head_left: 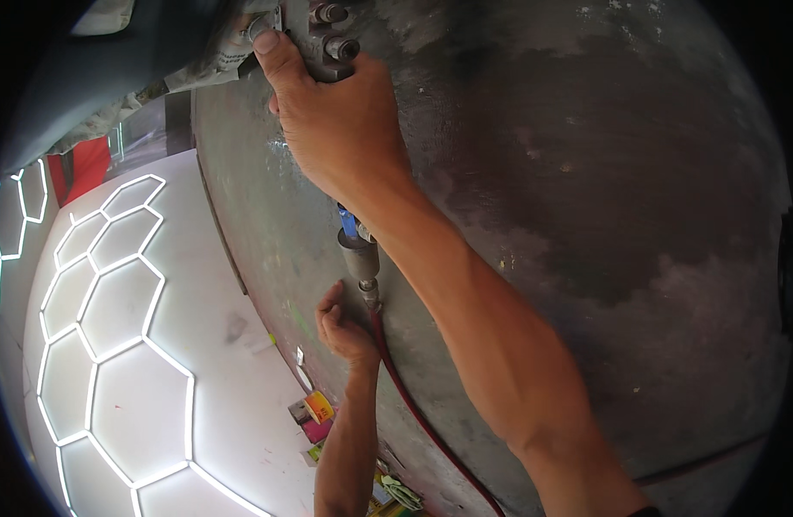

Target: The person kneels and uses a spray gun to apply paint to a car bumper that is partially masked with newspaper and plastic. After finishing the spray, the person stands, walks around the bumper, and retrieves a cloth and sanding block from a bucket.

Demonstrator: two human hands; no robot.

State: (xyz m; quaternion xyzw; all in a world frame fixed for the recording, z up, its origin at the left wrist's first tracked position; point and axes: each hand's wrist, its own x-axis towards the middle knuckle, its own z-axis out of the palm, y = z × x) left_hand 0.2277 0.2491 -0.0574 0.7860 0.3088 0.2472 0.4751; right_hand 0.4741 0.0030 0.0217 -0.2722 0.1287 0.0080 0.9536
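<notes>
My right hand (pixel 340 121) grips a dark air tool (pixel 327 65) at the top, its thumb lying along the left side. Two short round metal ends stick out of the tool above my knuckles. Behind it stretches a worn, patchy grey panel (pixel 534 189). Below my right wrist hangs a grey cylindrical hose fitting (pixel 360 258) with a blue part above it. A dark red hose (pixel 405 392) runs down from its metal coupling. My left hand (pixel 349 339) is beside that coupling and hose, fingers loosely bent and apart, with nothing visible in them.
Bright hexagonal light tubes (pixel 190 414) show over a pale surface at the left. Masking paper (pixel 215 71) edges the panel's upper left. A yellow-orange tin (pixel 317 406) and a green cloth (pixel 401 493) lie past the panel's lower-left edge.
</notes>
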